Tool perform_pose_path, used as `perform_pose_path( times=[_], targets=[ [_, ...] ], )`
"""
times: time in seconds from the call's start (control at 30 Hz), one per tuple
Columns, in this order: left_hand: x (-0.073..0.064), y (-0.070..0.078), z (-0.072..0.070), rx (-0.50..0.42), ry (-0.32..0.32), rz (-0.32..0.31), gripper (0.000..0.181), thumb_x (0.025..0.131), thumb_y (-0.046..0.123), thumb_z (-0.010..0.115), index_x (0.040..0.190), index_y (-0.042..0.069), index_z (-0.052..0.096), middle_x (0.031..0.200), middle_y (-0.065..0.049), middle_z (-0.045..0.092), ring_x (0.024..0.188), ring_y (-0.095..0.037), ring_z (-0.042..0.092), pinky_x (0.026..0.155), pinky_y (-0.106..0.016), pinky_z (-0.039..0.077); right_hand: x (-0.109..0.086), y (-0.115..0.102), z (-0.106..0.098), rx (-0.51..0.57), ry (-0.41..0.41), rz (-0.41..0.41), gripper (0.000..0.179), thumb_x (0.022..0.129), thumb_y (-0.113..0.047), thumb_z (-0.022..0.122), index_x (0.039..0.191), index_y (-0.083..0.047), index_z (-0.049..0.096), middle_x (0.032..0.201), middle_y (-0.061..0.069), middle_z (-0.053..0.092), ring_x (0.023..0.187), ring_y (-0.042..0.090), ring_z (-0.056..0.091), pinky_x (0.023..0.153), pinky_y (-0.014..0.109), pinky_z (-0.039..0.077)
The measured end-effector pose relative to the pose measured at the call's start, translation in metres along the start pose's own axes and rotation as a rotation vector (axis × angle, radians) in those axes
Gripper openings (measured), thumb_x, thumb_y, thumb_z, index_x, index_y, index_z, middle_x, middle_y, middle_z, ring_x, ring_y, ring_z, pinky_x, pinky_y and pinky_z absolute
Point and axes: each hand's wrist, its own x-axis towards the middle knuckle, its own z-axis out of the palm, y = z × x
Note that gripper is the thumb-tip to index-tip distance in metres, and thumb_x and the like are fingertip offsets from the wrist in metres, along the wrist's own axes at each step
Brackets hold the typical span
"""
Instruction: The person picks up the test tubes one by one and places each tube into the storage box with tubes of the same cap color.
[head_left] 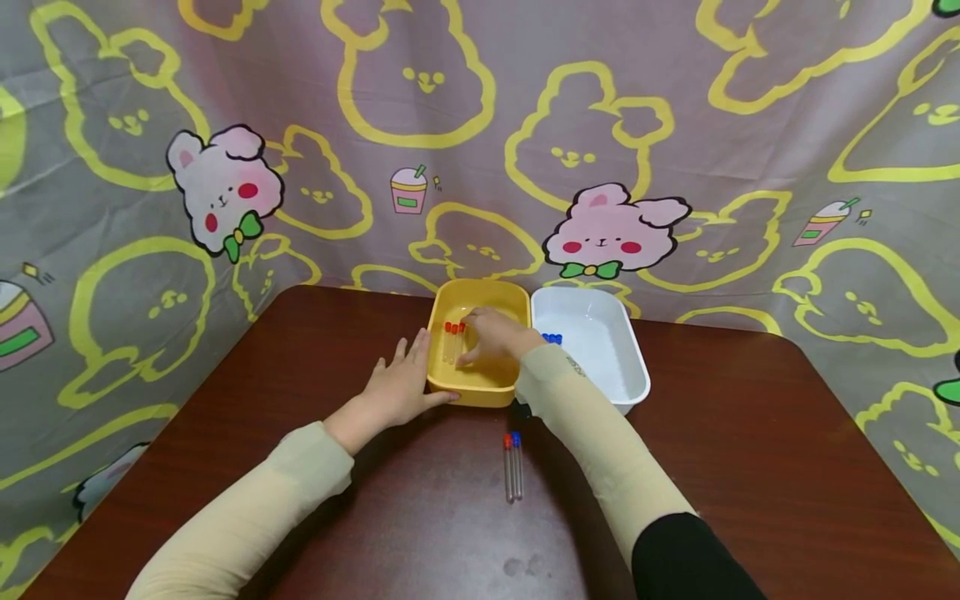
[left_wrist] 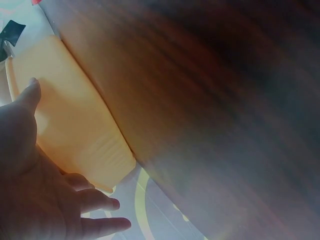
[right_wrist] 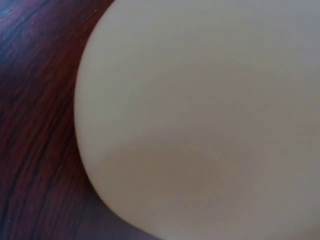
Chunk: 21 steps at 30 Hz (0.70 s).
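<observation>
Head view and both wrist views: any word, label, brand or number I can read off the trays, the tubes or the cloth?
No readable text in any view.
Yellow tray and white tray: no label shows.
Tubes on the table: only red and blue caps, no marking legible.
Right sleeve: a small dark mark, too small to read.
Backdrop cloth: bunny and drink-cup drawings only, no words.
Wrist views: blurred, nothing written.
</observation>
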Motion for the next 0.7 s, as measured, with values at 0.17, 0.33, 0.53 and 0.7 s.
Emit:
perform_pose_path(
  times=[0.17,0.33,0.53,0.7],
  targets=[
    [0.0004,-0.0008,0.0007,-0.003,0.007,0.002,0.116,0.092,0.064,0.066,0.163,-0.001,0.002,0.170,-0.018,0.007,0.152,-0.046,0.016,0.113,-0.069,0.024,-0.0011,-0.0007,0.0002,-0.013,-0.017,0.023,0.085,0.087,-0.050,0.081,0.151,-0.002,0.050,0.155,0.017,0.046,0.144,0.031,0.039,0.121,0.039,0.026],
    [-0.0001,-0.0004,0.0009,-0.006,0.000,0.000,0.116,0.092,0.064,0.066,0.164,0.000,0.001,0.170,-0.017,0.006,0.152,-0.045,0.015,0.114,-0.068,0.023,-0.0033,-0.0016,0.0001,-0.021,-0.031,0.027,0.082,0.089,-0.050,0.078,0.151,-0.004,0.050,0.154,0.015,0.046,0.144,0.031,0.039,0.121,0.040,0.025],
    [-0.0013,0.0017,-0.0017,0.004,-0.003,0.007,0.116,0.092,0.065,0.065,0.163,-0.001,0.001,0.170,-0.018,0.006,0.152,-0.045,0.015,0.114,-0.068,0.024,-0.0035,-0.0013,0.0017,-0.020,-0.050,0.052,0.082,0.091,-0.052,0.076,0.154,-0.008,0.048,0.155,0.012,0.045,0.143,0.029,0.039,0.120,0.041,0.027],
    [-0.0021,0.0023,-0.0024,0.009,-0.008,0.002,0.116,0.092,0.065,0.065,0.163,-0.001,0.001,0.170,-0.018,0.006,0.152,-0.045,0.015,0.114,-0.067,0.024,-0.0029,-0.0014,0.0028,0.003,-0.066,0.071,0.083,0.091,-0.053,0.074,0.155,-0.009,0.046,0.156,0.011,0.045,0.143,0.027,0.040,0.120,0.041,0.028]
  ],
)
